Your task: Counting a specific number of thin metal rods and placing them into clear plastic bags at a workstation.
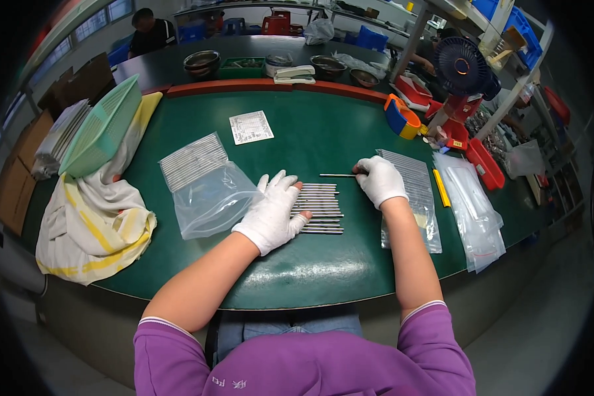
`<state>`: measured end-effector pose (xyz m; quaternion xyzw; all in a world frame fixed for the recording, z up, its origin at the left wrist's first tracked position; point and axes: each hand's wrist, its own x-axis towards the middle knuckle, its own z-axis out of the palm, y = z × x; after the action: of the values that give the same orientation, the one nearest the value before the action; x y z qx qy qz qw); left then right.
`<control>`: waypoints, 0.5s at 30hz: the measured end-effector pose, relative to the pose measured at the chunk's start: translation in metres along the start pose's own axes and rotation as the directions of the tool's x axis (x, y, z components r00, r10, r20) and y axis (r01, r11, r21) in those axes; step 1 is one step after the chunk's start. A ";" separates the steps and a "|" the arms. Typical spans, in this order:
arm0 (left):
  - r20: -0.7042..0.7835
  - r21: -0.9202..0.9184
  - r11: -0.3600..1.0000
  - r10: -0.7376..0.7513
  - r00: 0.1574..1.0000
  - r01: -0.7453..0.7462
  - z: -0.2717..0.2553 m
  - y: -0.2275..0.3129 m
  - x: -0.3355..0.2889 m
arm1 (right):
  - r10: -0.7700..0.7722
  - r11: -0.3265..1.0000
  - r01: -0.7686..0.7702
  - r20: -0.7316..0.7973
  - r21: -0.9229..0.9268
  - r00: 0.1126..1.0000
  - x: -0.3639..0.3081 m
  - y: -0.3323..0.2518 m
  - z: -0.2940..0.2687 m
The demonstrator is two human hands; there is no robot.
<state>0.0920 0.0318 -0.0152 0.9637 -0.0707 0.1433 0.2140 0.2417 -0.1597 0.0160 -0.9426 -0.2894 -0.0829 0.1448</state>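
Several thin metal rods (320,208) lie side by side on the green table, with their left ends under my left hand (270,210). That hand wears a white glove with bare fingertips showing and rests with its fingers spread. My right hand (379,179), gloved likewise, pinches one metal rod (336,175) by its right end, just above the row. Beneath and beside the right hand is a clear plastic bag (424,204) filled with rods. Left of my left hand, another bag of rods (195,162) has its empty clear part (214,198) reaching to the glove.
Farther right lie a yellow strip (441,188) and empty plastic bags (468,211). A printed paper (251,127) lies beyond the rods. At left are a cloth (96,228) and a green basket (105,129). An orange-blue tape dispenser (402,119) and a fan (462,65) stand back right.
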 end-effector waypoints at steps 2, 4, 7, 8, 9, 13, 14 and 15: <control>0.003 -0.007 1.000 -0.006 1.000 0.006 -0.001 0.001 0.001 | 0.037 0.999 -0.037 0.012 0.000 0.999 0.000 0.001 0.000; -0.037 -0.059 0.997 -0.048 0.998 0.046 -0.003 0.003 0.002 | -0.075 0.995 0.073 0.018 0.071 0.997 0.002 -0.004 0.005; -0.135 -0.062 0.997 -0.050 0.990 0.041 0.001 0.003 0.002 | -0.289 0.890 0.263 0.013 0.372 0.957 0.002 -0.016 0.022; -0.134 -0.064 0.997 -0.050 0.990 0.041 0.000 0.005 0.002 | -0.288 0.891 0.262 0.015 0.371 0.958 0.001 -0.019 0.023; -0.102 0.043 0.996 -0.074 0.992 0.078 -0.002 0.009 0.003 | -0.268 0.843 0.248 -0.028 0.478 0.963 0.000 -0.021 0.024; 0.011 0.157 0.980 -0.126 0.992 0.123 -0.005 0.006 0.002 | -0.183 0.874 0.160 0.005 0.460 0.983 -0.005 -0.026 -0.003; 0.012 0.158 0.980 -0.128 0.992 0.125 -0.006 0.005 0.002 | -0.167 0.880 0.088 0.131 0.467 0.977 -0.008 -0.024 -0.011; 0.025 0.154 0.982 -0.116 0.993 0.111 -0.008 0.005 0.002 | -0.169 0.879 0.088 0.132 0.469 0.977 -0.009 -0.021 -0.012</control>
<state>0.0907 0.0302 -0.0059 0.9820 -0.0080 0.1194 0.1464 0.2211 -0.1516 0.0303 -0.8636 -0.3740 0.0586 0.3330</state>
